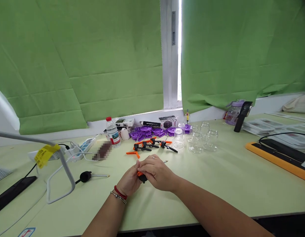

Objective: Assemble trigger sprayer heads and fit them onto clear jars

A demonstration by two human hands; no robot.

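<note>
Two hands meet near the middle of the pale green table [216, 184], and between them sits a small orange-and-black clamp [142, 176]. The left hand [129, 182] comes in from the near left with its fingers curled around the clamp's dark body. The right hand [156, 172] lies over it from the right and covers most of it, so only a sliver of orange and a black end show between the two. Both grips are narrow and closed on the piece. How the clamp's own jaws stand cannot be told, because the hands hide them.

Judging from this, the step in hand is close work on that one clamp, held low just above the table top. Any further move on it calls for a steady pinch from one hand while the other shifts, since the piece is small and largely out of sight.

Just beyond the right hand lies a small metal pin [165, 162]. Farther off, a cluster of spare clamps [152, 144] rests on the table, with a loose orange piece [132, 153] at its near left. Behind these is a heap of purple parts [147, 131], and to the right of them stand several clear glass jars [203, 138]. A water bottle [112, 131] stands far left of the heap. A black-handled screwdriver [89, 176] lies to the left of the hands, well apart from them, and a power strip [80, 148] sits beyond it.
</note>
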